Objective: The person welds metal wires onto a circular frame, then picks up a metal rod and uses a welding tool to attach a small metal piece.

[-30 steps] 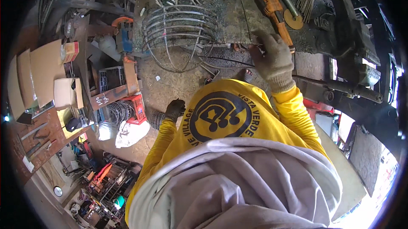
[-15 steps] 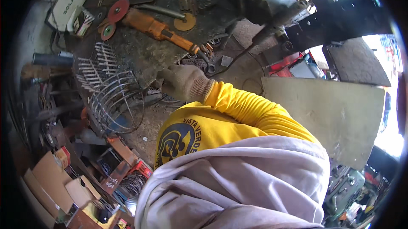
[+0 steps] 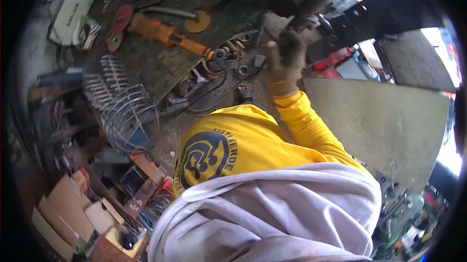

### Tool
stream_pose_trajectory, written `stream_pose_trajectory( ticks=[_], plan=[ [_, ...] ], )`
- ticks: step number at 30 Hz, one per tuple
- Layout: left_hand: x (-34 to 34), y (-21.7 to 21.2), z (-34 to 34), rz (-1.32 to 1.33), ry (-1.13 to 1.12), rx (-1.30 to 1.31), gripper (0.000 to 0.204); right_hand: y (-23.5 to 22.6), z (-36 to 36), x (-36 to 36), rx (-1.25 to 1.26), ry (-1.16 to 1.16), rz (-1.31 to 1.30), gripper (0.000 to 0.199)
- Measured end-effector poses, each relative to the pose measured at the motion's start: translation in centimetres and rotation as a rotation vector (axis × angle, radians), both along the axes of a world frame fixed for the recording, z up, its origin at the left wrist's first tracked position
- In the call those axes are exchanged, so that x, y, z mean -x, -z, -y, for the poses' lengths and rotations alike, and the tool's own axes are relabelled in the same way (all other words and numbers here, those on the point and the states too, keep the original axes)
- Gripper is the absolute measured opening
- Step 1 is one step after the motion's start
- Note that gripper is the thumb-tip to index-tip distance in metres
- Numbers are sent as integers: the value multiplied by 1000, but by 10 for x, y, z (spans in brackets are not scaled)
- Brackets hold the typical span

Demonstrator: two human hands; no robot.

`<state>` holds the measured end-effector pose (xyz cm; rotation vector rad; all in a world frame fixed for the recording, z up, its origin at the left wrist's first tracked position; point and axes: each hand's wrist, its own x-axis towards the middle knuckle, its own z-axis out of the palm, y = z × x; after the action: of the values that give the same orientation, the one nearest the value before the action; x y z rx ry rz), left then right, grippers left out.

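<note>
My right hand (image 3: 287, 62), in a brownish work glove and a yellow sleeve, is raised with its thumb apart from the fingers. Nothing shows in its grasp, though motion blurs the fingertips. Just beyond them is a dark cylindrical metal part (image 3: 314, 6). On the dark worktable (image 3: 170, 67) to the left lies an orange angle grinder (image 3: 160, 33). A red disc (image 3: 122, 17) and a disc with a green centre (image 3: 115, 42) lie by its far end. A tan disc (image 3: 197, 22) rests beyond its body. My left hand is out of sight.
A round wire cage (image 3: 127, 121) stands left of the worktable's near edge. Metal rings and scraps (image 3: 228, 57) cluster by the grinder's tail. A large pale panel (image 3: 374, 126) fills the right side. Cardboard boxes (image 3: 65, 208) sit at the lower left.
My right hand has left the worktable's near edge and moved right and away from me, up near the dark metal part. The whole view has shifted slightly.
</note>
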<state>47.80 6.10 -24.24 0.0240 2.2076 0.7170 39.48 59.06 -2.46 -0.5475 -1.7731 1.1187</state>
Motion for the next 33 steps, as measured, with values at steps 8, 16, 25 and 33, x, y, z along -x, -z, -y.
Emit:
stream_pose_trajectory(
  ticks=[8,16,25,33],
  plan=[
    [15,-16,-16,-457,559,96,32,-18,26,-7,-307,-496,142,41],
    [-32,0,-21,-251,327,198,37,-33,123,119,-592,-954,653,28],
    [-86,-51,-44,86,-456,-138,38,-9,149,163,-668,-945,996,37],
    [-57,-105,-53,-111,-442,-89,40,-15,153,157,-501,-830,1042,52]
  ],
)
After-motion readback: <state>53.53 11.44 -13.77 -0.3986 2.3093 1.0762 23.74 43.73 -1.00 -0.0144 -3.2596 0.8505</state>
